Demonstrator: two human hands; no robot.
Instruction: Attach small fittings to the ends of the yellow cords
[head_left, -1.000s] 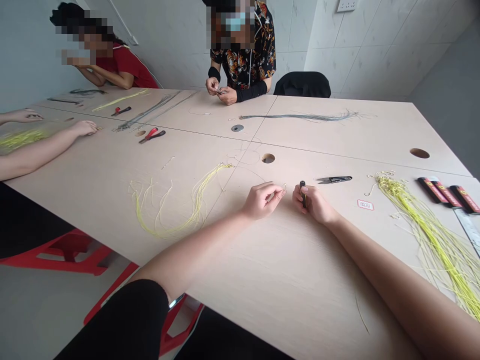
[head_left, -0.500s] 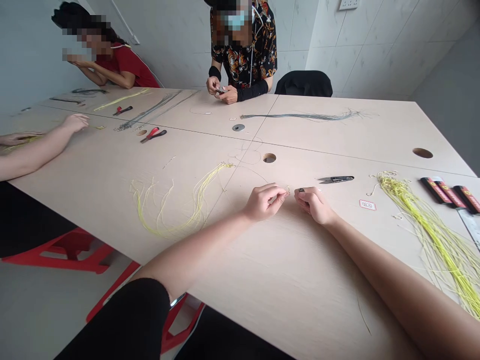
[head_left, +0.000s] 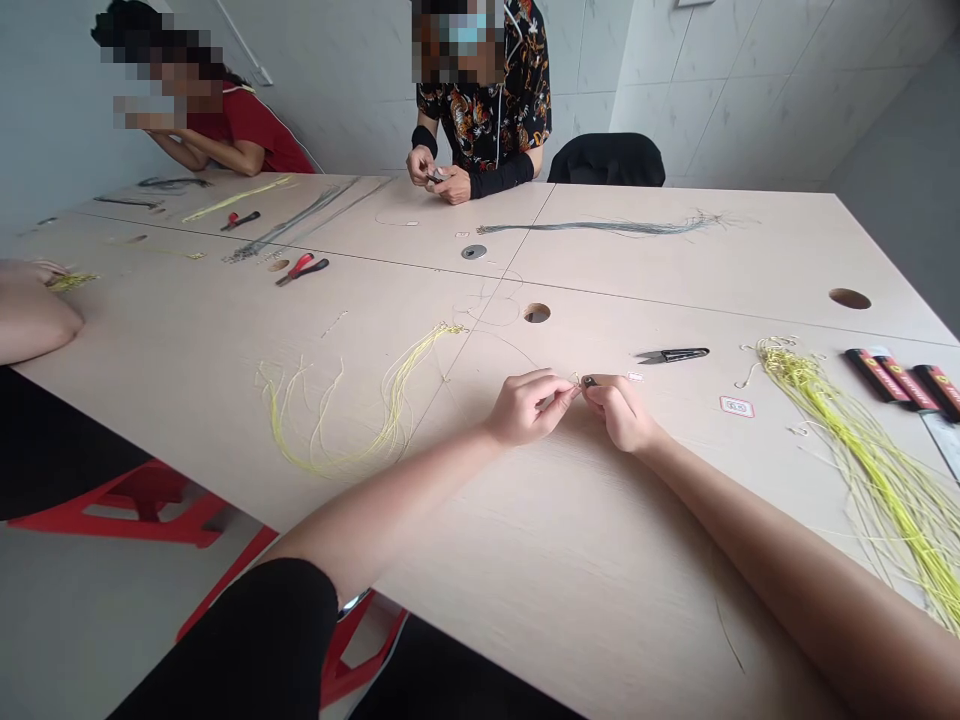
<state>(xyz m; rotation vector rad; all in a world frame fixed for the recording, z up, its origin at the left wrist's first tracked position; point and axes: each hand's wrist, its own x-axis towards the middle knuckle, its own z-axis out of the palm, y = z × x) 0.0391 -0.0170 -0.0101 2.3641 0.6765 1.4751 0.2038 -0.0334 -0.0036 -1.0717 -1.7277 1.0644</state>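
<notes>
My left hand (head_left: 525, 405) rests on the pale wooden table (head_left: 585, 560) with its fingers pinched on a thin string end with a small metal piece (head_left: 574, 380). My right hand (head_left: 619, 410) is curled round a small dark tool (head_left: 589, 381) whose tip meets the left fingertips. Black thread snips (head_left: 670, 355) lie just beyond my right hand. A loose bundle of yellow strings (head_left: 352, 425) lies to the left of my left hand. A larger yellow bundle (head_left: 862, 450) spreads out at the right.
A small white label (head_left: 736, 406) lies right of my hand. Red-black lighters (head_left: 900, 378) and a ruler sit at the far right. Cable holes (head_left: 536, 314) dot the table. Red pliers (head_left: 302, 268) and grey cords (head_left: 600, 230) lie farther off. Two people sit opposite; another's arm (head_left: 34, 320) rests at left.
My right hand tipped the dark tool down from upright and moved its tip left to meet my left fingertips. The arm of the person at left drew back off the table.
</notes>
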